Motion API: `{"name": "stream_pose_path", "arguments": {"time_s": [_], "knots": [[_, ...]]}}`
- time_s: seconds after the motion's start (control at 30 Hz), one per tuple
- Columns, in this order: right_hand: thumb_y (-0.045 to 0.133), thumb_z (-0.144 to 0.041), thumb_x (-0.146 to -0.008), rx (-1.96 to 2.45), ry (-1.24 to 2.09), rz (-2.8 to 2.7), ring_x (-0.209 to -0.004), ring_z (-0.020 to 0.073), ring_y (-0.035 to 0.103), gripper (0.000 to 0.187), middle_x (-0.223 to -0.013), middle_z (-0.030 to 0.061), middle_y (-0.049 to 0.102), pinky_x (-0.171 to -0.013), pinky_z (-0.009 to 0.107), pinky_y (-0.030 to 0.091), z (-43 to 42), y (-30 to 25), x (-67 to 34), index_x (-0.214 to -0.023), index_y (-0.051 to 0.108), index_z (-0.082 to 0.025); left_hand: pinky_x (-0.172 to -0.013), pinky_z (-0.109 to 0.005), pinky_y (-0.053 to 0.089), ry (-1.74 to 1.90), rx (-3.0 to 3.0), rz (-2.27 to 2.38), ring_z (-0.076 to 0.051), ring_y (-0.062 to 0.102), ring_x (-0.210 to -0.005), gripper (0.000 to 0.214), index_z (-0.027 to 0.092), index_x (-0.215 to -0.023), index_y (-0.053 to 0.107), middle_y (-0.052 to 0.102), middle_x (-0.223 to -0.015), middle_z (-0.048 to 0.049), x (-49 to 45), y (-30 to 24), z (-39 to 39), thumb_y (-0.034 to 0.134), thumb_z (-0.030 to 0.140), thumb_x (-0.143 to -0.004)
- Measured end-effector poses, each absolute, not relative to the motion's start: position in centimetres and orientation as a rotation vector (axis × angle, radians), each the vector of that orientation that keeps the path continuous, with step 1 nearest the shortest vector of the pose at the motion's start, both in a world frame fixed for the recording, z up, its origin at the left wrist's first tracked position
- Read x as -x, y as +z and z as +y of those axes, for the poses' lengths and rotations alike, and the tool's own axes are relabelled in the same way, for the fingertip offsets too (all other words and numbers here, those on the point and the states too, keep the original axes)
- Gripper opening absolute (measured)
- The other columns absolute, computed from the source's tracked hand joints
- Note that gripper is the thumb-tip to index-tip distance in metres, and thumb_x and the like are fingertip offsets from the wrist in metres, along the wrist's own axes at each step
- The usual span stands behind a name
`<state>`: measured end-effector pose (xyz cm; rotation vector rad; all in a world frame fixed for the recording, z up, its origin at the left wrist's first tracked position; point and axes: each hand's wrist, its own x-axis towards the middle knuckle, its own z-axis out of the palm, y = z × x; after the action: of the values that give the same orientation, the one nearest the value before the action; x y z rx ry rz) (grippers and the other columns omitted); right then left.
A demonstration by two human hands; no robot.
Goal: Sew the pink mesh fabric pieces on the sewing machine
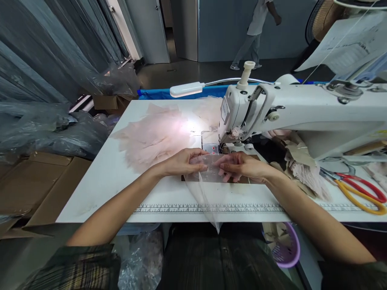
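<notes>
A piece of sheer pale pink tulle (pixel 201 193) hangs between my two hands and drapes over the table's front edge. My left hand (pixel 191 162) pinches its left side between thumb and fingers. On the other side my right hand (pixel 237 166) is closed on the tulle, and some of its fingers show through the fabric. Both hands are just in front of the needle area of a white sewing machine (pixel 266 112). To the left of the needle lies a ruffled heap of pink tulle (pixel 154 137), lit by a lamp.
Red- and yellow-handled scissors (pixel 359 187) and fabric scraps (pixel 305 165) lie at the right. A ruler strip (pixel 181 209) runs along the front edge. Cardboard boxes (pixel 33 185) and plastic bags stand left; a purple basket (pixel 292 245) is below. A person (pixel 255 30) walks behind.
</notes>
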<state>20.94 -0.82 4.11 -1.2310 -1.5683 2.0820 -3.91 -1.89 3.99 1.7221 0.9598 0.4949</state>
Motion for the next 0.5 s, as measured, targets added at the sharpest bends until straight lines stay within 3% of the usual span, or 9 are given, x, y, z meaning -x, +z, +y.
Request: {"name": "stream_pose_path", "arguments": {"time_s": [0.13, 0.3, 0.37, 0.43, 0.5], "knots": [[0.073, -0.039, -0.084, 1.183, 2.069, -1.606, -0.070, 0.0145, 0.069, 0.034, -0.085, 0.0067, 0.070, -0.047, 0.016, 0.053, -1.3, 3.8, -21.4, -0.104, 0.065, -0.013, -0.063, -0.021, 0.048, 0.464, -1.710, 0.953, -0.011, 0.061, -0.072, 0.041, 0.018, -0.121, 0.061, 0.068, -0.090, -0.0030, 3.8, 4.7, -2.8, 0.065, 0.039, -0.086], [0.065, -0.049, -0.088, 0.863, 2.181, -1.819, -0.070, 0.0148, 0.066, 0.036, -0.083, 0.0068, 0.069, -0.052, 0.019, 0.054, -3.3, 3.7, -21.2, -0.094, 0.065, -0.014, -0.068, -0.020, 0.046, 0.477, -1.864, 0.856, -0.011, 0.061, -0.079, 0.018, 0.015, -0.099, 0.070, 0.068, -0.091, -0.0034, 3.0, 5.8, -6.0, 0.062, 0.026, -0.087], [0.070, -0.046, -0.085, 0.807, 2.127, -1.880, -0.069, 0.0134, 0.065, 0.037, -0.089, 0.0052, 0.068, -0.058, 0.022, 0.057, -4.2, 3.8, -20.4, -0.107, 0.063, -0.017, -0.066, -0.020, 0.045, 0.563, -1.900, 0.901, -0.010, 0.059, -0.075, 0.017, 0.014, -0.098, 0.070, 0.069, -0.088, -0.0034, 2.9, 5.8, -7.0, 0.060, 0.024, -0.088], [0.073, -0.046, -0.081, 0.819, 2.103, -1.884, -0.063, 0.0126, 0.063, 0.042, -0.086, 0.0028, 0.067, -0.056, 0.023, 0.056, -5.0, 4.0, -19.1, -0.113, 0.061, -0.020, -0.063, -0.020, 0.044, 0.687, -1.907, 0.964, -0.009, 0.057, -0.069, 0.018, 0.013, -0.096, 0.070, 0.067, -0.081, -0.0026, 3.1, 5.8, -7.6, 0.060, 0.026, -0.089], [0.073, -0.050, -0.080, 0.834, 2.153, -1.889, -0.060, 0.0138, 0.063, 0.039, -0.083, 0.0038, 0.067, -0.049, 0.022, 0.053, -5.5, 4.3, -17.7, -0.102, 0.063, -0.018, -0.061, -0.020, 0.043, 0.777, -1.932, 0.992, -0.009, 0.056, -0.065, 0.020, 0.012, -0.096, 0.070, 0.066, -0.077, -0.0021, 3.7, 5.9, -7.7, 0.059, 0.028, -0.090]]}}
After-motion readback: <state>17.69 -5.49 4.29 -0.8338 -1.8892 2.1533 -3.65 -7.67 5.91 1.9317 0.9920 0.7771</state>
